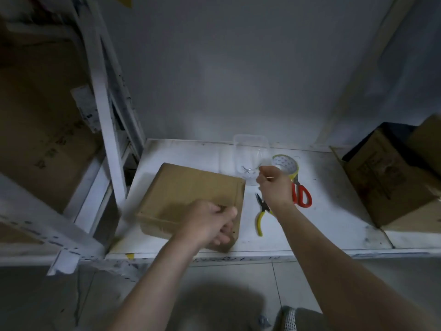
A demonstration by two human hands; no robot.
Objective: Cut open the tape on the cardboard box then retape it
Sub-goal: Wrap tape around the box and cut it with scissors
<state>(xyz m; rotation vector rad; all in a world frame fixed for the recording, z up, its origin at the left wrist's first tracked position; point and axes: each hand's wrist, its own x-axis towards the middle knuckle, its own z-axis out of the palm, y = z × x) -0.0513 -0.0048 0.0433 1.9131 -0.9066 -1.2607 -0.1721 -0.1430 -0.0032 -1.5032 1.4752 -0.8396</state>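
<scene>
- Here the cardboard box [191,199] lies flat on the white shelf [322,223], toward the shelf's left front part, its flaps closed.
- The left hand [210,223] sits over the box's near right corner, fingers curled in; whether they pinch something on the box edge I cannot tell, as the hand is blurred.
- The right hand [274,185] is raised just right of the box's far right corner, fingers curled together around something thin that I cannot make out.
- Behind that hand, right of the box, stands a roll of tape [285,164] with a yellow rim.
- Red-handled scissors [301,194] lie right of the box, just in front of the tape roll.
- Yellow-handled pliers [261,213] lie between the box and the scissors, partly under the right forearm.
- A clear plastic container [250,156] stands beyond the box's far right corner, touching the tape roll's left side.
- An open brown carton [391,182] sits far right of the box, at the shelf's end.
</scene>
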